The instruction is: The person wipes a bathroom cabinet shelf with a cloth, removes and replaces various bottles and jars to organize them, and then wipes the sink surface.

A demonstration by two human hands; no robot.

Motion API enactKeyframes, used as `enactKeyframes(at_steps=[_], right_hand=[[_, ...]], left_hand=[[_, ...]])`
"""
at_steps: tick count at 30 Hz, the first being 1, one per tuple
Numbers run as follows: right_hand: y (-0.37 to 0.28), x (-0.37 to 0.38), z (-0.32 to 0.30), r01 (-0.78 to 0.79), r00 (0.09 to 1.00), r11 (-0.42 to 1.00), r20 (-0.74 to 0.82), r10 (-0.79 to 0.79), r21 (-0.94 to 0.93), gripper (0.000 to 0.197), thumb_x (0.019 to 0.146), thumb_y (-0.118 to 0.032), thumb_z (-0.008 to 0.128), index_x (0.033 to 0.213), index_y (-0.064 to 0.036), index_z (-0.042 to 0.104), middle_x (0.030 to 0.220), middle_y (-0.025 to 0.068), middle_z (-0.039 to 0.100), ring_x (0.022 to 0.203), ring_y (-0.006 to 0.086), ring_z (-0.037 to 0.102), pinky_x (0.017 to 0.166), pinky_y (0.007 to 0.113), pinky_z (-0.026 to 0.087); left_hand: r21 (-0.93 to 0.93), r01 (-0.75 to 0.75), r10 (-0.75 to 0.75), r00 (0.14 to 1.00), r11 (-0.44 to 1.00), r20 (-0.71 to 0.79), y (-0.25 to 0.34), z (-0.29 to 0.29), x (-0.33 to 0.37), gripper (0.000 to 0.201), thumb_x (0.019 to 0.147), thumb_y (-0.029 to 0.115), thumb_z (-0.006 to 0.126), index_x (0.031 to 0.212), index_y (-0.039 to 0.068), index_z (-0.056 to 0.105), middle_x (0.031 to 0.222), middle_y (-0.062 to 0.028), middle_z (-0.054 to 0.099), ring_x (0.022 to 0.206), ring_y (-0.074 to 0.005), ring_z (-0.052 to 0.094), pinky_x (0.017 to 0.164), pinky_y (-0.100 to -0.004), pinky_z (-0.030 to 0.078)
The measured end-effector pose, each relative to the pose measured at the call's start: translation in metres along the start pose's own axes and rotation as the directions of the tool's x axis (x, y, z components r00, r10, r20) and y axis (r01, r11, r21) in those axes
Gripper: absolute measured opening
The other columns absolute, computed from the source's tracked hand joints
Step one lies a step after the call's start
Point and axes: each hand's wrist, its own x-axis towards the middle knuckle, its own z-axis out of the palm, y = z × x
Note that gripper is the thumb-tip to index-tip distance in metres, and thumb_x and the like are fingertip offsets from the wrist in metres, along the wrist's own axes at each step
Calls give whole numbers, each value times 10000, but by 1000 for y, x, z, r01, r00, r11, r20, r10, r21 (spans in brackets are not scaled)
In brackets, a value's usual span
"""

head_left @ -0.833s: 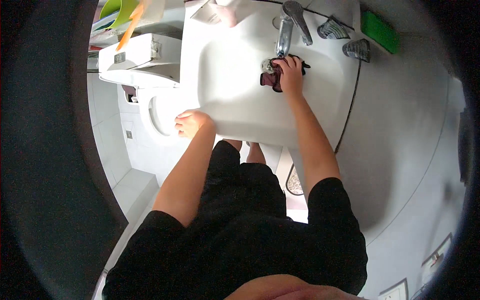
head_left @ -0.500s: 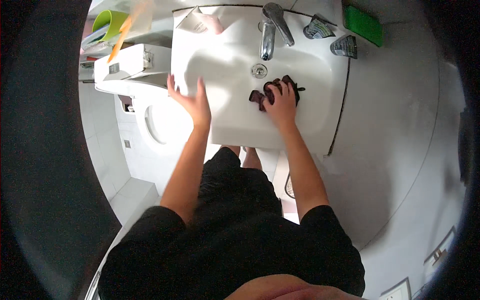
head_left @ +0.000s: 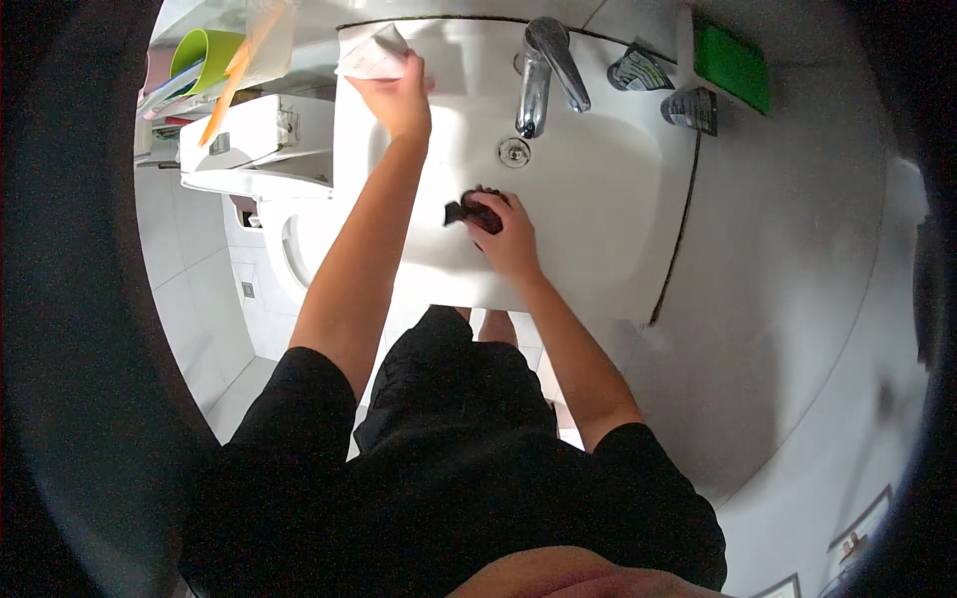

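- One dark, bunched cloth (head_left: 482, 215) was inside the white washbasin (head_left: 608, 209), nearer the person than the drain (head_left: 514, 152) and a little to its left.
- The right hand (head_left: 510, 239) had its grip closed around that cloth, with a loose corner sticking out on the left.
- The left hand (head_left: 399, 102) was at the basin's far left corner, right against a white packet (head_left: 379, 55); motion blur softened the fingers, so whether the grip was clasped on the packet could not be told.
- The chrome faucet (head_left: 535, 85) stood at the back, its spout ending just above the drain in the view.
- Two crumpled, dark grey packets (head_left: 638, 70) sat on the rear right rim, near a green block (head_left: 733, 65).
- To the left stood a white toilet tank (head_left: 264, 135), with a lime-green cup (head_left: 207, 60) and a long orange item (head_left: 234, 85) beyond it.
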Motion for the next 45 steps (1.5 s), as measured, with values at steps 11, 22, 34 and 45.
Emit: enactKeyframes(at_steps=[11, 22, 34, 45], right_hand=[[-91, 207, 38, 267, 630, 783, -513, -583, -562, 350, 940, -191, 753, 1285, -184, 697, 1390, 171, 573, 1265, 460, 516, 1057, 588, 455], [-123, 219, 106, 642, 679, 696, -182, -711, -321, 241, 782, -211, 804, 1022, -187, 802, 1262, 20, 688, 1185, 325, 598, 1037, 474, 502], [-125, 218, 93, 292, 683, 812, -484, -547, -506, 355, 857, -119, 773, 1200, -157, 690, 1360, 103, 607, 1283, 409, 536, 1087, 518, 466], [-122, 214, 121, 727, 671, 667, -36, -741, -166, 181, 712, -213, 817, 886, -181, 780, 1095, 7, 693, 1092, 277, 613, 1002, 453, 506]], left_hand=[[247, 23, 17, 987, 969, -161, -21, -142, -105, 603, 969, 204, 808, 1382, 10, 413, 1197, -130, 598, 1034, -194, 639, 809, -322, 569], [217, 100, -66, 986, 971, -156, 16, -154, -141, 520, 945, 133, 815, 1289, 3, 447, 1237, -121, 547, 1115, -201, 561, 1003, -365, 468], [189, 27, 6, 985, 982, -170, 30, -161, -127, 526, 949, 58, 793, 1298, 32, 399, 1161, -104, 571, 960, -149, 599, 792, -297, 523], [85, 93, -84, 992, 992, -99, 35, -146, -137, 523, 940, 7, 780, 1290, 20, 392, 1145, -118, 589, 895, -137, 617, 732, -283, 534]])
